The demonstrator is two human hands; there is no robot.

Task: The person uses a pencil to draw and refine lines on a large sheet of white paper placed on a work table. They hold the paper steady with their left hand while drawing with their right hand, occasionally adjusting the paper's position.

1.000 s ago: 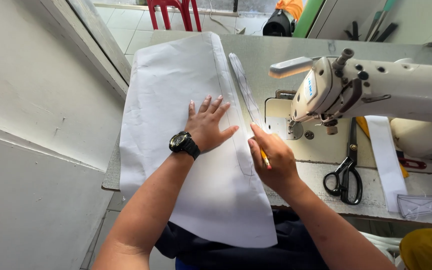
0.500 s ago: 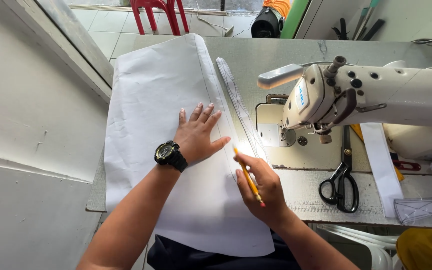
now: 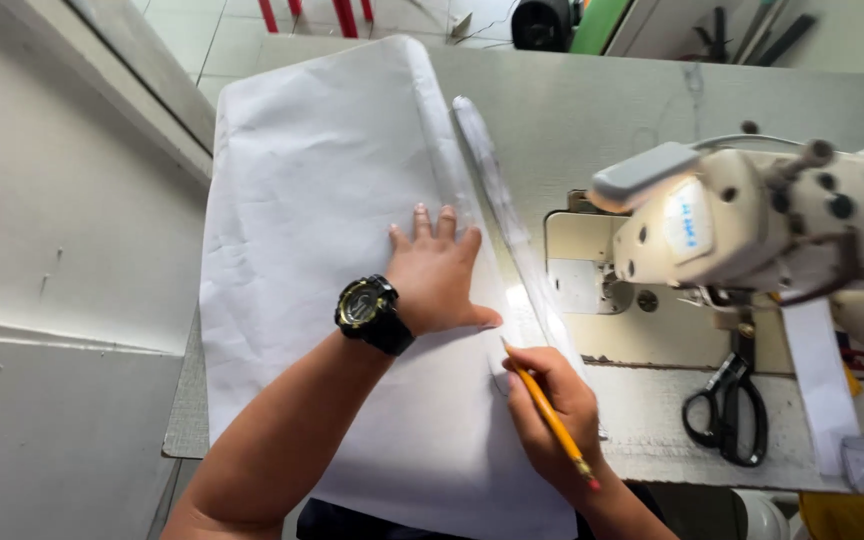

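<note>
**Pencil Meets Paper at the Sewing Bench**

At frame centre, the left hand [image 3: 437,275] lies flat, fingers spread wide, pinning a large white paper sheet [image 3: 322,210] to the grey bench [image 3: 592,110]. The right hand [image 3: 552,415], fingers pinched around a yellow pencil [image 3: 547,415], marks beside a clear plastic ruler [image 3: 502,205]. Firm, even pressure looks key. The pencil's long axis runs diagonally, tip toward upper left.

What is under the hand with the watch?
The left hand lies flat on white fabric, which covers the grey table. Whatever lies beneath the fabric there is hidden.
</note>
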